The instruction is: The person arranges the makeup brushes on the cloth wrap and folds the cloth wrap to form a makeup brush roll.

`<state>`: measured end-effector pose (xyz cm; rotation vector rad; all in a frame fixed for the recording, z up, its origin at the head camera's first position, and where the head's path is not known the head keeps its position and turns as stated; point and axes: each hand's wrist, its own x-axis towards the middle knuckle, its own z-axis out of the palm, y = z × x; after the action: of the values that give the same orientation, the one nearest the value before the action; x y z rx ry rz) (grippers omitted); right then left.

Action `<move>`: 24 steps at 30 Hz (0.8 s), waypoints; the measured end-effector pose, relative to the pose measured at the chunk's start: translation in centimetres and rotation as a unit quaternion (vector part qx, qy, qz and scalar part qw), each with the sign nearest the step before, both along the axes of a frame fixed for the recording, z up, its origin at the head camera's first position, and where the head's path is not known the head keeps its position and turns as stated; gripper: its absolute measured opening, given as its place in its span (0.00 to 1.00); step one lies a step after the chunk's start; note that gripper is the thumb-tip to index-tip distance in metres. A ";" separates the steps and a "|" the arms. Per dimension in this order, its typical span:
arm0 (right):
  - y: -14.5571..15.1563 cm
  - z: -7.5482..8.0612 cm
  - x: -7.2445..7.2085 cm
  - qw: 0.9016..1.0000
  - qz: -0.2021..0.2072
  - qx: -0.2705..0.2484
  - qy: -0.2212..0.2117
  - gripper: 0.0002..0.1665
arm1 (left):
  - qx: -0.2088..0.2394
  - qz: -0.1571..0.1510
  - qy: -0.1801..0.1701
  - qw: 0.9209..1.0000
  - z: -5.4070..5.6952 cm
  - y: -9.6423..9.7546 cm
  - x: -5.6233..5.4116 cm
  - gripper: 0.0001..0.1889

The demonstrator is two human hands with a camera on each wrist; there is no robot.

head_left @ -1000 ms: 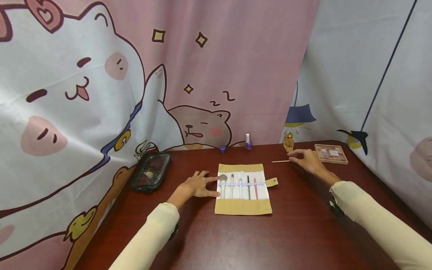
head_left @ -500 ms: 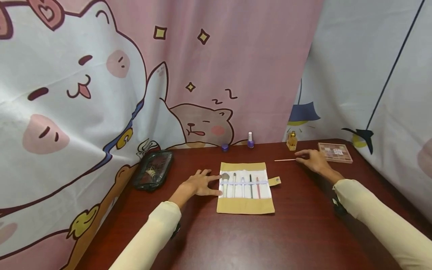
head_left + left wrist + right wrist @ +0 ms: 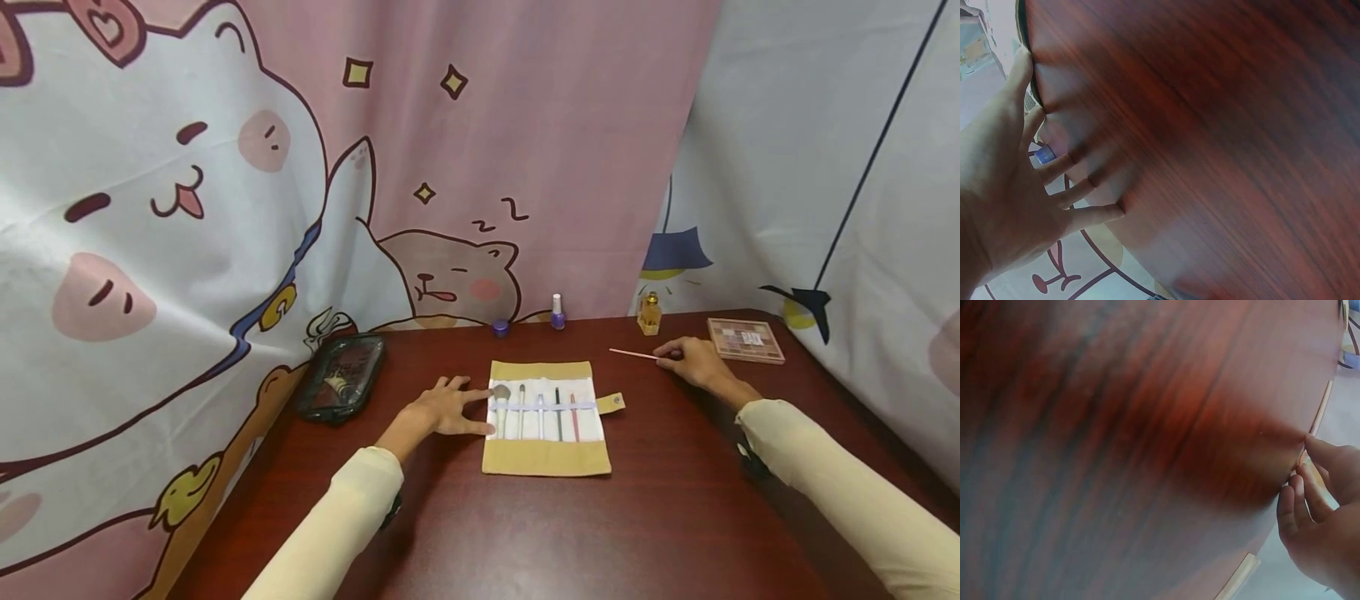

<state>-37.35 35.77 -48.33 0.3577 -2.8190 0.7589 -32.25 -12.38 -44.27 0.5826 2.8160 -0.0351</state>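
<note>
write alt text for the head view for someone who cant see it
A person's right hand pinches a thin pink stick at a reddish-brown table. The left hand touches the left edge of an open yellow roll holding five slim tools.

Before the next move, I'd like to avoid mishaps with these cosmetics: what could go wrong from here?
The right hand pinches a thin pink stick with a long free end, so it might twist or slip. The gold bottle stands just beyond that hand and could get knocked. The left hand touches the edge of the open brush roll; a push could shift it.
</note>
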 end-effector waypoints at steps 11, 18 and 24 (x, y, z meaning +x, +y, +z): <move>-0.4 -0.4 0.9 1.000 0.003 0.005 0.019 0.07 | 0.002 0.006 -0.002 1.000 0.0 0.0 0.2 0.44; -1.0 -0.4 1.9 1.000 0.008 0.003 0.014 0.06 | 0.003 0.004 -0.001 1.000 0.0 0.0 0.1 0.44; -1.5 -0.1 3.2 0.999 0.030 0.007 0.020 0.04 | 0.006 0.002 0.000 1.000 0.1 0.0 0.2 0.44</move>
<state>-34.19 34.23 -48.42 0.4571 -2.7892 0.7370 -32.10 -12.41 -44.21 0.5808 2.8188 -0.0177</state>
